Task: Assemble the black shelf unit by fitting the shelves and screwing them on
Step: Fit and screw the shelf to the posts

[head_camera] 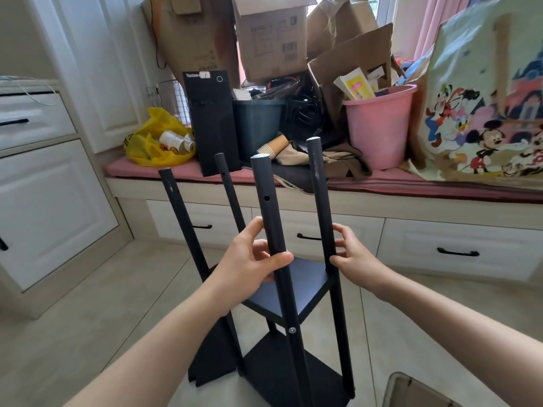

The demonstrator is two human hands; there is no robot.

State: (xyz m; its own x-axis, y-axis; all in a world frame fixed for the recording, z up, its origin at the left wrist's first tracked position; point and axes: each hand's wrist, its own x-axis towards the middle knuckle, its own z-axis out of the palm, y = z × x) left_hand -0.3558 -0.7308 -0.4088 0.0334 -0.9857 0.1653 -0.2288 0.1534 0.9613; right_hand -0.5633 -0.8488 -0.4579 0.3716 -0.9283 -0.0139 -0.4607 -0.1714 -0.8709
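The black shelf unit [296, 289] stands on the floor in front of me, with four round black posts rising from it. Two square shelves are fitted: a middle shelf [305, 277] and a bottom shelf [293, 374]. A silver screw head [292, 330] shows on the near post at the middle shelf's corner. My left hand [249, 265] grips the near centre post [266, 201], thumb across its front. My right hand [351, 254] holds the right post [318, 177] between fingers and thumb. A loose black panel [211, 362] leans against the unit's lower left side.
A window bench with a pink cushion [411, 180] runs behind, piled with cardboard boxes [270, 36], a black computer tower [213, 121], a pink bucket [379, 124], a yellow bag [155, 142] and a cartoon-print bag [484, 98]. White drawers [38, 183] stand left. A grey object's corner [417, 392] is bottom right.
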